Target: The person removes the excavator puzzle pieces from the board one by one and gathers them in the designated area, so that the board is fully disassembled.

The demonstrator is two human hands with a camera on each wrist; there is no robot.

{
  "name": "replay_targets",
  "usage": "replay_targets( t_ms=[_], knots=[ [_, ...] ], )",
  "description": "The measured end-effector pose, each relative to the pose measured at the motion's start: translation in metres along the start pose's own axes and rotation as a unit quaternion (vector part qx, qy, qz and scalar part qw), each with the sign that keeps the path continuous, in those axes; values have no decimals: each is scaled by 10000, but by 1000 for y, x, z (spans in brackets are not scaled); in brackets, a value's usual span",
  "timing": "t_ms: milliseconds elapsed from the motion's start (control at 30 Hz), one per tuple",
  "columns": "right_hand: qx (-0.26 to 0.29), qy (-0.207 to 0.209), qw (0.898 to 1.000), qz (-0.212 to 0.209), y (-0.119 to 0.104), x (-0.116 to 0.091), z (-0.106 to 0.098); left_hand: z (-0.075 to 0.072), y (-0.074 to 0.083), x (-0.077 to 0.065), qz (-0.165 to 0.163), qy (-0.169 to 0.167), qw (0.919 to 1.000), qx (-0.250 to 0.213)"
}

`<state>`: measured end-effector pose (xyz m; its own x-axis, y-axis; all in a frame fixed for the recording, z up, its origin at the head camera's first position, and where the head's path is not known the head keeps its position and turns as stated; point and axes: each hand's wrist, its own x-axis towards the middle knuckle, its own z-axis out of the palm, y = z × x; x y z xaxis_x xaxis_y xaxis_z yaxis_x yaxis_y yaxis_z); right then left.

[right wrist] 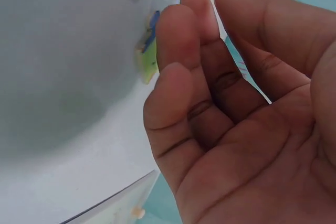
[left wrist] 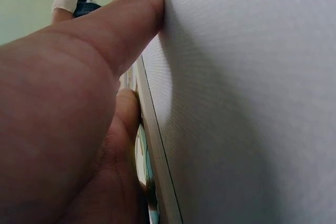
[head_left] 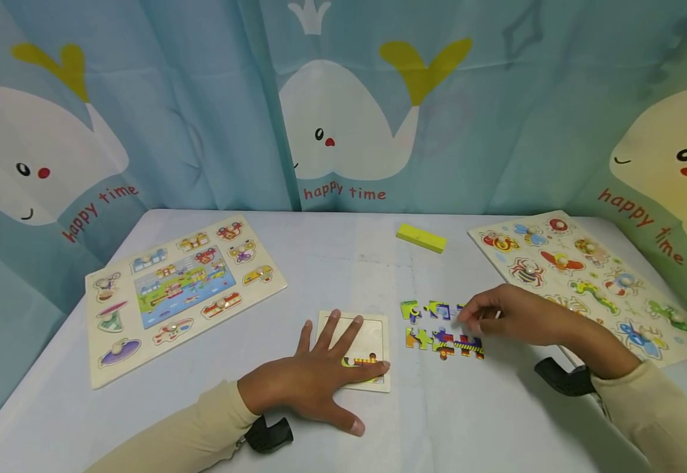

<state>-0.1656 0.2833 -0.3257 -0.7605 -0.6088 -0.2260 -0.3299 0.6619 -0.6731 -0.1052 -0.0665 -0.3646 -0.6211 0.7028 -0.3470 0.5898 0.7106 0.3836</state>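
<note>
My left hand (head_left: 320,381) lies with fingers spread over a small square wooden puzzle tray (head_left: 379,335); in the left wrist view its thumb (left wrist: 136,9) reaches the white tabletop beside the tray's edge (left wrist: 157,166). Part of the tray's picture, a puzzle piece (head_left: 358,360) with a yellow-and-black striped bar, shows between the fingers. Loose jigsaw pieces (head_left: 420,338) in two rows lie to the right of the tray. Over their right end hovers my right hand (head_left: 511,315), fingers loosely bent, nothing between thumb and fingertips; a green-and-blue piece (right wrist: 148,59) shows just beyond them.
A wooden knob puzzle board of vehicles (head_left: 201,348) lies on the left, and one with insects (head_left: 603,309) lies on the right under the right forearm. Toward the back sits a yellow-green block (head_left: 421,238). A whale-print curtain (head_left: 231,131) hangs behind the table.
</note>
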Motion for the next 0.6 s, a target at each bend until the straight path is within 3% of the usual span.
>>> replay_targets(
  t_ms=[300, 600],
  knots=[
    [214, 121, 9997, 38, -14, 9, 2, 0, 2, 0, 75, -6, 10000, -39],
    [361, 221, 9989, -184, -26, 26, 12, -1, 2, 0, 110, 78, 9999, -18]
  ],
)
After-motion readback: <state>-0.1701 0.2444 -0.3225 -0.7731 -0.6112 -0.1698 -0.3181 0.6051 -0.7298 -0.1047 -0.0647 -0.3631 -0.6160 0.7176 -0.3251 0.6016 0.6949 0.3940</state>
